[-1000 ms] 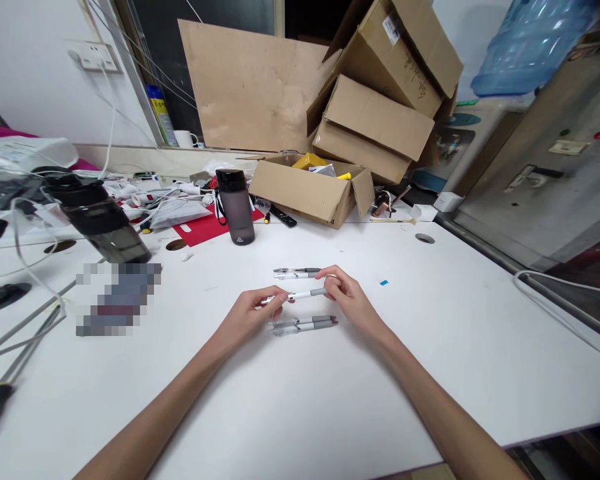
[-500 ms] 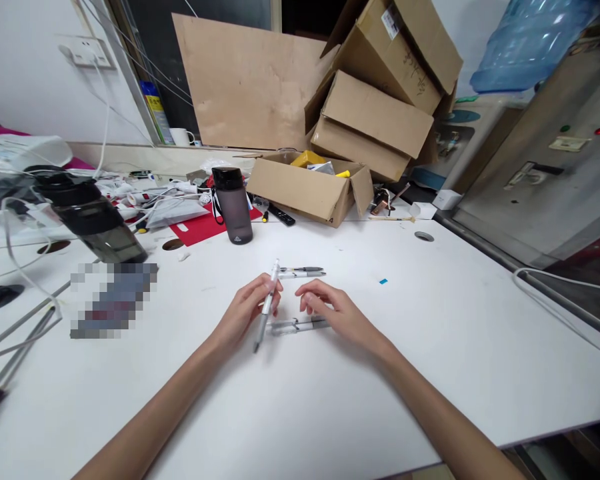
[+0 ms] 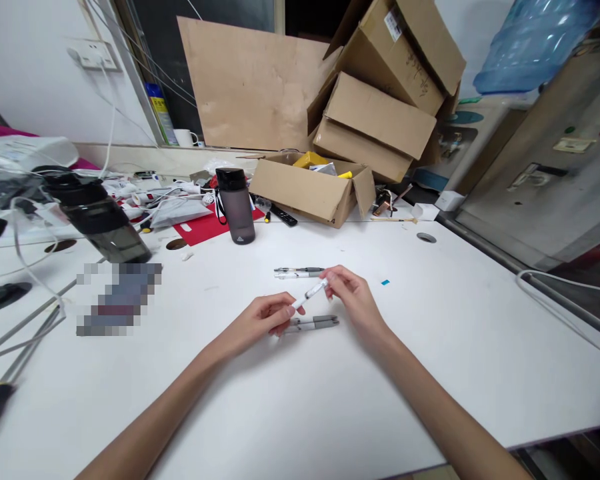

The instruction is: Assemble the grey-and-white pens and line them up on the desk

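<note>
**One pen pinched at both ends, its fellows lying close by**

On the bare white table [image 3: 330, 413], the left hand [image 3: 263, 319] and the right hand [image 3: 356, 300] meet over one white pen [image 3: 310, 293]. The left fingers are curled nearly closed around its lower end. The right thumb and fingertips [image 3: 331, 279] close in a narrow pinch on its upper end. Held at both ends, the pen hangs clear of the table and slants upward from the left fingers to the right, which seems to keep it steady and in plain sight.

Just under the held pen, touching or almost touching the left fingertips, a pair of grey pens [image 3: 316, 323] lies side by side. They seem to be parked within easy reach. Just beyond the right fingertips another grey pen [image 3: 297, 272] lies flat, roughly parallel to the pair, so the fingers work in the gap between them. A small blue scrap [image 3: 385, 283] sits a little outward of the right hand.

Well beyond the fingers a smoky water bottle [image 3: 236, 207] stands upright. An open cardboard box [image 3: 305, 190] sits farther back, with stacked boxes [image 3: 380, 113] leaning behind it.
</note>
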`<state>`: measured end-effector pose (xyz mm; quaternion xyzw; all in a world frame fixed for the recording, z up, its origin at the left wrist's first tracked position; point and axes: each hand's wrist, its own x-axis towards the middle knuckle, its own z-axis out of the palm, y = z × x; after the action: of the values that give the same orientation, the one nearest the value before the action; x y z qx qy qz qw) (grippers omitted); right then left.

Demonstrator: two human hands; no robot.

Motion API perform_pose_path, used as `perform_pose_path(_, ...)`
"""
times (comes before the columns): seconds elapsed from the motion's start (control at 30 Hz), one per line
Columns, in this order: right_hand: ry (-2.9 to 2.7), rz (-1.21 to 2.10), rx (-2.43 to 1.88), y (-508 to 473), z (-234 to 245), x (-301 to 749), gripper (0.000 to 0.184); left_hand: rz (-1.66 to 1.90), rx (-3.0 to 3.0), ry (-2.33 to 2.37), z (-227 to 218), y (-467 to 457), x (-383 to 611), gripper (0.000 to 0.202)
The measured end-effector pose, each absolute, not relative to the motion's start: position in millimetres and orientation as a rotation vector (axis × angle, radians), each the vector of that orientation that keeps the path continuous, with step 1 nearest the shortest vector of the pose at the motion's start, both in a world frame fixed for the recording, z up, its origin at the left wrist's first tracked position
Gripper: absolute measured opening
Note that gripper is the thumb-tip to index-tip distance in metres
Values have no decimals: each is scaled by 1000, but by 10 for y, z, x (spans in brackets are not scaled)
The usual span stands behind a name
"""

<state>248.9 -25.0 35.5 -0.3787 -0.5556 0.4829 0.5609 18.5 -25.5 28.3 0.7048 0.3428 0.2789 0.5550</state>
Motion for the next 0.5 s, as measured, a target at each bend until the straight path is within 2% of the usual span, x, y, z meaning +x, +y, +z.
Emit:
perform_pose_path(0.2,-900,1198,-693,-201,389,2581,25,752,1687,918,294,-167,100,35)
perform_pose_path(0.5,-693,1266,-580,-138,400,2662,28,781,1787,1165,168,-97,15,38)
